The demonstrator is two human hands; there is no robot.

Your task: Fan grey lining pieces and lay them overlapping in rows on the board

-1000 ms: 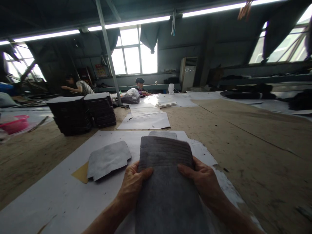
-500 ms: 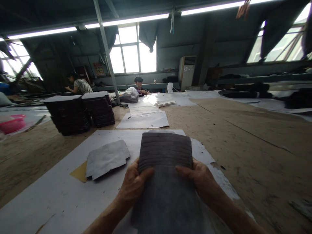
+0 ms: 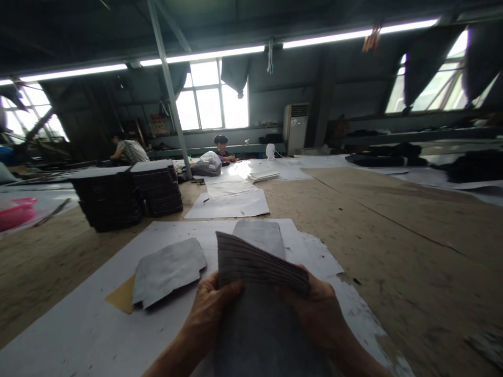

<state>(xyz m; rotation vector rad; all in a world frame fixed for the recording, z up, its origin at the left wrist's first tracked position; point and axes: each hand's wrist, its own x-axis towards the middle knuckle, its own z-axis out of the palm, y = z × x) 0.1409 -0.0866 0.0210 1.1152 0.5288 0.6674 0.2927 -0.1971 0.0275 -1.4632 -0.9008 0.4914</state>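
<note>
A stack of dark grey fabric pieces (image 3: pixel 259 324) is held between both hands, its layered far edges fanned and bent. My left hand (image 3: pixel 214 301) grips the left side, thumb on top. My right hand (image 3: pixel 314 298) is closed round the right side, where the far corner bends downward. Just beyond the stack, a light grey piece (image 3: pixel 265 235) lies flat on the white paper (image 3: pixel 90 319). Left of my left hand are several irregular grey pieces (image 3: pixel 168 269) in a loose pile, with a tan piece (image 3: pixel 122 296) partly under them.
Two tall stacks of dark pieces (image 3: pixel 106 201) stand at the left, near a pink basin (image 3: pixel 18 213). White sheets (image 3: pixel 231 203) lie farther up the brown table (image 3: pixel 393 262). One co-worker (image 3: pixel 223 149) sits across the table; another (image 3: pixel 131 151) is at far left. Dark cloth (image 3: pixel 385 157) lies at the far right.
The stack's far edge has gone from nearly level to bent, its right corner lower and layers fanned. More of the light grey piece behind it shows. The view has tilted up slightly.
</note>
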